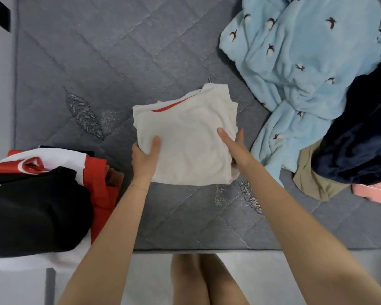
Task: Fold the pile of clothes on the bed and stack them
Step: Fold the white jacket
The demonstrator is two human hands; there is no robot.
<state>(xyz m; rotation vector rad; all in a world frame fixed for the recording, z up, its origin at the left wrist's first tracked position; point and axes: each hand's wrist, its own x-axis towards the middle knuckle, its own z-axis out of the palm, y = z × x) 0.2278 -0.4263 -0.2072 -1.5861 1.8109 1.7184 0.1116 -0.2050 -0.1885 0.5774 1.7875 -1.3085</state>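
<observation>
A folded white garment (187,133) with a red stripe near its far edge sits at the middle of the grey quilted bed (97,62). My left hand (144,158) grips its near left corner, thumb on top and fingers underneath. My right hand (235,148) holds its right edge, thumb on top. At the left edge of the bed lies a stack of folded clothes (35,203), black on top of red and white. At the right lies an unfolded pile: a light blue bird-print garment (295,62), a dark navy one (361,133), a tan one (312,181) and a pink one (374,192).
The bed's near edge (207,249) runs across the lower frame, with my legs (198,280) and pale floor below it. A white wall borders the bed on the left. Bare mattress shows beyond the white garment and between the stack and the pile.
</observation>
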